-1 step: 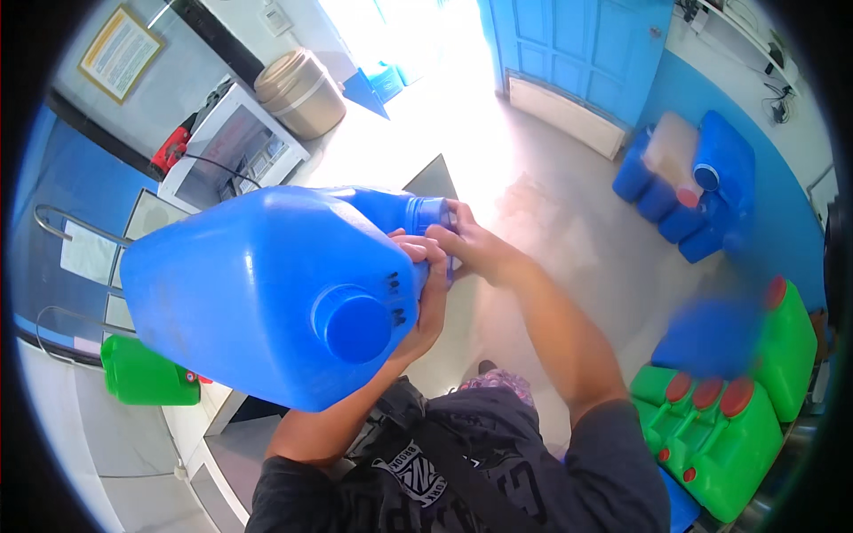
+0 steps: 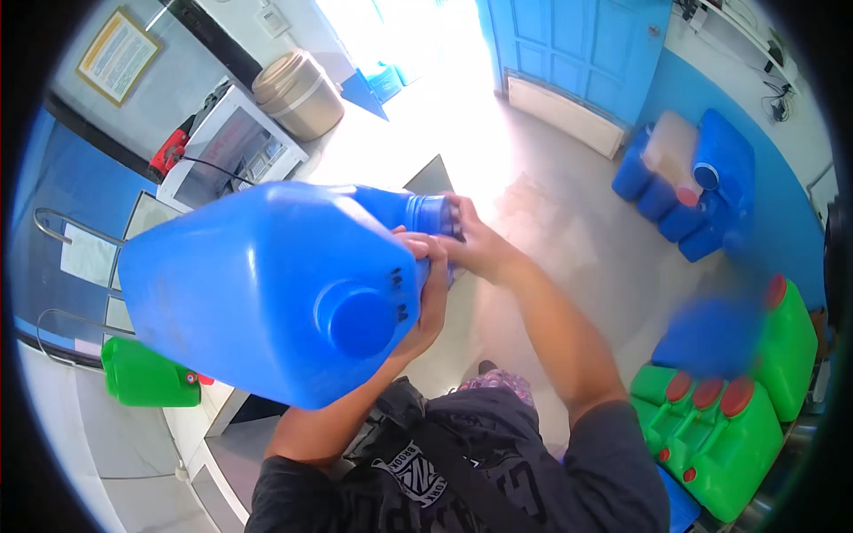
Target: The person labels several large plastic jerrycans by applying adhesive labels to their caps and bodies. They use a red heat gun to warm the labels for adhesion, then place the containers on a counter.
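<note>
A large blue plastic water jug [image 2: 213, 284] lies tilted in front of my chest, its top end turned to the right. On its near face sits a round blue cap [image 2: 360, 322]. My left hand [image 2: 428, 306] is wrapped round the jug's right end, by its neck, though the jug hides part of the grip. The fingers of my right hand [image 2: 480, 244] curl over the wide ribbed blue screw cap [image 2: 433, 216] on the neck.
A counter [image 2: 382, 160] carries a white glass-fronted cabinet [image 2: 235, 147] and a beige cooler [image 2: 299, 98]. One green jug [image 2: 147, 373] stands at left. Blue jugs [image 2: 724, 169] and green jugs [image 2: 720, 462] line the right side. A blue door [image 2: 577, 53] is at the far side.
My right hand's fingers have shifted their grip round the screw cap, with the fingertips now curled over its end. The jug has turned very slightly.
</note>
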`<state>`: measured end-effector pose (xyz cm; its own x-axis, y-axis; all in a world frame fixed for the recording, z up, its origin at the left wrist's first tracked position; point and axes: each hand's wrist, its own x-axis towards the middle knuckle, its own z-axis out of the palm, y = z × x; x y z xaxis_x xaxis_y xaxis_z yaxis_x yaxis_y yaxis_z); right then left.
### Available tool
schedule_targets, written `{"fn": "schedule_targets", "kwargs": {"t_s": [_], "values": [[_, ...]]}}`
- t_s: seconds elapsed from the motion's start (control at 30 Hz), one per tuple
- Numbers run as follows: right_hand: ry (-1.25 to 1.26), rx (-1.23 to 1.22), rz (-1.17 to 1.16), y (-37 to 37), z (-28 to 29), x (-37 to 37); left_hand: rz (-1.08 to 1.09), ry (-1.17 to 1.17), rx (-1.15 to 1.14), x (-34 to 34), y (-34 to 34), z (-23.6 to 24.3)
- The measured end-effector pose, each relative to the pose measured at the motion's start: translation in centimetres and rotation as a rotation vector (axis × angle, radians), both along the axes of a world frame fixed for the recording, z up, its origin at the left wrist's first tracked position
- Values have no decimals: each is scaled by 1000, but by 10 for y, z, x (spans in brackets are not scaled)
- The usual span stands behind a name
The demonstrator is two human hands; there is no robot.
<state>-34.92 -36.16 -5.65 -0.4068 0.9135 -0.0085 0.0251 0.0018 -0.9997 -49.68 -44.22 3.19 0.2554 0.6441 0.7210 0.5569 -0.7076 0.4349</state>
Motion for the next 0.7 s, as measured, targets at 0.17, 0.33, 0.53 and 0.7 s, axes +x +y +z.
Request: {"fn": "schedule_targets", "kwargs": {"t_s": [0.17, 0.33, 0.53, 0.7], "values": [[269, 196, -23, 15, -25, 42, 24, 202, -206, 36, 24, 1], [172, 330, -295, 11, -58, 82, 221, 992, 334, 73, 53, -29], [-265, 377, -743, -24, -85, 213, 33, 840, 257, 88, 125, -32], [-518, 350, -913, -90, -101, 261, -102, 399, -9, 109, 150, -36]]}}
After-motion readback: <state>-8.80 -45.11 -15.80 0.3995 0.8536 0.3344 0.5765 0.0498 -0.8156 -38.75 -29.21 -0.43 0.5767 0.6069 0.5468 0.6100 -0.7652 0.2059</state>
